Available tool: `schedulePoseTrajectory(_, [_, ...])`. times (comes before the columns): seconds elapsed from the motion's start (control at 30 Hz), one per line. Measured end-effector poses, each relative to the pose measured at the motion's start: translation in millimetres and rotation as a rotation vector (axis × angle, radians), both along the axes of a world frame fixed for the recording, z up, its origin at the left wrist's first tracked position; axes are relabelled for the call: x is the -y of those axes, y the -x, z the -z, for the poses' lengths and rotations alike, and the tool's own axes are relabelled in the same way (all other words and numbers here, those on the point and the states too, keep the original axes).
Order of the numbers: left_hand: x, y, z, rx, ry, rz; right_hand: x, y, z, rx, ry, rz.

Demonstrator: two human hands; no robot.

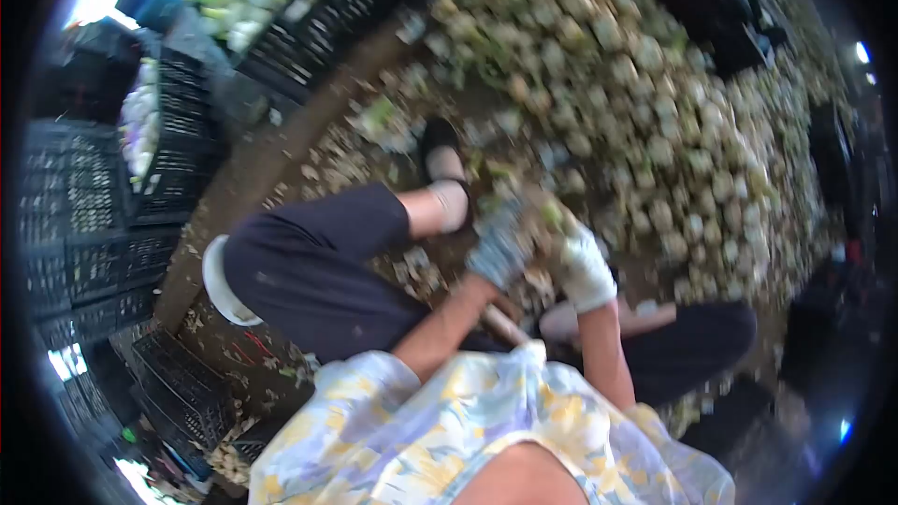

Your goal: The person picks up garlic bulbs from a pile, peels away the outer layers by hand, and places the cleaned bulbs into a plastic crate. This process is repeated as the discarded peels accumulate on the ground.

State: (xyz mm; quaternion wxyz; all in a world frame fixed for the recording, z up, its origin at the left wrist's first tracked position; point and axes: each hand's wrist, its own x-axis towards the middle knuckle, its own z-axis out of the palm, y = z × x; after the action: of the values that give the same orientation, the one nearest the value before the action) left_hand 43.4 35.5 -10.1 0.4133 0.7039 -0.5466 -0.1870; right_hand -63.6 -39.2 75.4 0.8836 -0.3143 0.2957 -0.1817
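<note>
My left hand, in a grey-blue glove, is in front of my body between my knees. Close beside it on the right is my right hand, in a whitish glove. Between the two hands is a brownish vegetable with some green on it, blurred; its outline and the fingertips around it are hard to make out. Both hands appear closed around it. Just beyond them lies a large pile of round, pale vegetables.
Black crates are stacked at the left. A crate with pale green vegetables stands at the upper left. Peelings litter the floor around my foot. Another dark crate is at the lower left.
</note>
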Motion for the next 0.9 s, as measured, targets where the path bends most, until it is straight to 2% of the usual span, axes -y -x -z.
schedulePoseTrajectory(0.03, [0.5,-3.2,-28.8,-0.577,-0.03,0.024,1.5,-2.7,28.9,0.162,-0.005,0.025])
schedulePoseTrajectory(0.07, [4.0,7.0,20.5,-1.077,0.16,-0.076,11.9,-3.7,59.7,0.041,0.05,-0.039])
schedulePoseTrajectory(0.1, [7.8,-0.3,-10.7,-1.072,0.297,-0.209,18.1,-8.5,75.8,-0.096,0.105,-0.088])
schedulePoseTrajectory(0.13, [9.5,-3.9,-2.4,-0.956,0.195,-0.492,16.5,-13.0,81.4,-0.093,-0.185,0.034])
schedulePoseTrajectory(0.17, [10.6,-12.1,-18.6,-1.014,0.215,-0.664,16.3,-17.5,87.3,-0.097,-0.481,0.156])
schedulePoseTrajectory(0.23, [6.6,-11.6,18.8,-1.212,0.218,-0.893,39.9,-25.3,155.1,-0.199,-0.565,0.139])
schedulePoseTrajectory(0.27, [4.6,-10.4,21.4,-1.18,0.047,-0.879,45.6,-52.0,122.0,-0.341,-0.592,0.127])
schedulePoseTrajectory(0.3, [2.7,-8.6,24.7,-1.143,-0.127,-0.861,53.4,-77.1,128.7,-0.269,-0.63,0.203])
schedulePoseTrajectory(0.33, [2.5,-2.3,17.6,-1.422,-0.104,-0.995,66.5,-106.9,124.0,-0.321,-0.527,0.193])
schedulePoseTrajectory(0.37, [2.3,-0.8,19.1,-1.42,-0.105,-0.995,82.1,-133.3,151.4,-0.004,0.127,-0.101])
schedulePoseTrajectory(0.4, [1.2,0.3,21.1,-1.445,-0.016,-0.905,104.3,-171.3,175.6,0.067,-0.211,0.102])
schedulePoseTrajectory(0.43, [1.4,0.0,19.9,-1.465,0.072,-0.816,116.1,-209.3,117.3,0.096,-0.257,0.121])
schedulePoseTrajectory(0.47, [6.1,5.1,20.2,-1.154,0.068,-0.797,120.5,-243.6,57.4,0.148,-0.256,0.097])
schedulePoseTrajectory(0.5, [7.4,8.2,22.1,-1.111,0.055,-0.786,123.8,-274.6,7.3,0.197,-0.248,0.066])
schedulePoseTrajectory(0.53, [9.0,9.2,24.9,-1.124,0.045,-0.791,122.0,-300.9,-43.9,0.245,-0.205,0.033])
schedulePoseTrajectory(0.57, [11.7,3.1,23.2,-1.151,0.046,-0.797,126.7,-332.9,-61.7,0.343,-0.14,-0.05])
schedulePoseTrajectory(0.6, [10.0,-0.1,22.5,-1.172,0.037,-0.808,118.1,-324.8,-110.1,0.347,-0.014,-0.107])
schedulePoseTrajectory(0.63, [8.8,-4.7,22.1,-1.177,0.019,-0.816,114.0,-333.4,-124.4,0.376,0.198,-0.123])
schedulePoseTrajectory(0.7, [6.9,-12.4,25.2,-1.185,-0.007,-0.84,119.7,-334.4,-115.8,0.404,0.339,-0.214])
schedulePoseTrajectory(0.73, [4.1,-9.2,32.9,-1.16,-0.025,-0.825,117.8,-320.3,-109.5,0.36,0.308,-0.178])
schedulePoseTrajectory(0.77, [4.3,-10.4,44.0,-1.072,-0.046,-0.778,118.4,-302.3,-92.2,0.309,0.279,-0.165])
schedulePoseTrajectory(0.83, [-3.2,-7.2,76.8,-0.678,-0.134,-0.595,119.7,-247.8,-30.2,0.166,0.314,-0.066])
schedulePoseTrajectory(0.87, [-11.3,-5.7,94.4,-0.504,-0.16,-0.524,119.1,-207.6,14.0,-0.1,0.582,-0.014])
schedulePoseTrajectory(0.9, [-11.3,-7.0,106.7,-0.495,-0.161,-0.506,104.3,-162.5,25.6,-0.324,0.461,-0.02])
